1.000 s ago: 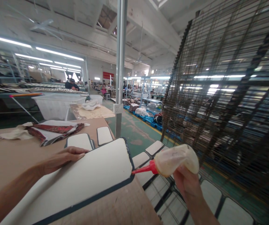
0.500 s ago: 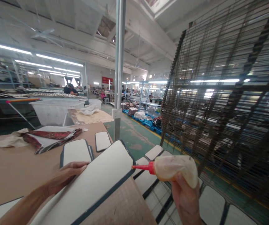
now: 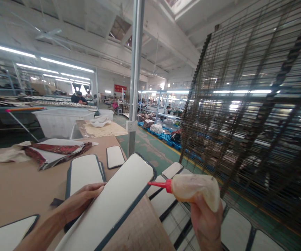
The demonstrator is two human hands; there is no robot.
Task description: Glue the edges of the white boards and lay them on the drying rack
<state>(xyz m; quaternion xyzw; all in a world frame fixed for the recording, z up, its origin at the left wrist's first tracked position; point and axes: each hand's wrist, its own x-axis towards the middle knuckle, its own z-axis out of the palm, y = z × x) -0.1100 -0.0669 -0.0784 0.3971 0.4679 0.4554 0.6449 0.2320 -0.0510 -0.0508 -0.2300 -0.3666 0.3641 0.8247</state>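
Observation:
My left hand point(image 3: 83, 200) grips the left edge of a long white panel point(image 3: 121, 198) with rounded corners and a dark border, holding it tilted above the table. In my right hand point(image 3: 206, 219) is a soft translucent glue bottle point(image 3: 196, 188) with a red nozzle and some amber liquid low inside. The nozzle tip touches or nearly touches the dark border near the panel's far right corner. Another white panel point(image 3: 83, 170) with a dark edge lies behind my left hand, on top of a second one. A smaller white panel point(image 3: 114, 157) rests beyond them.
Folded red-patterned fabric point(image 3: 58, 150) lies at the table's left. More bordered panels point(image 3: 236, 228) rest on a wire rack at lower right. A tall wire rack point(image 3: 244, 104) stands at right, a metal post point(image 3: 135, 69) ahead. A person point(image 3: 79, 98) sits at a far table.
The panel and my left hand have shifted slightly to the right. The nozzle tip now sits a bit lower along the panel's right edge, below the corner.

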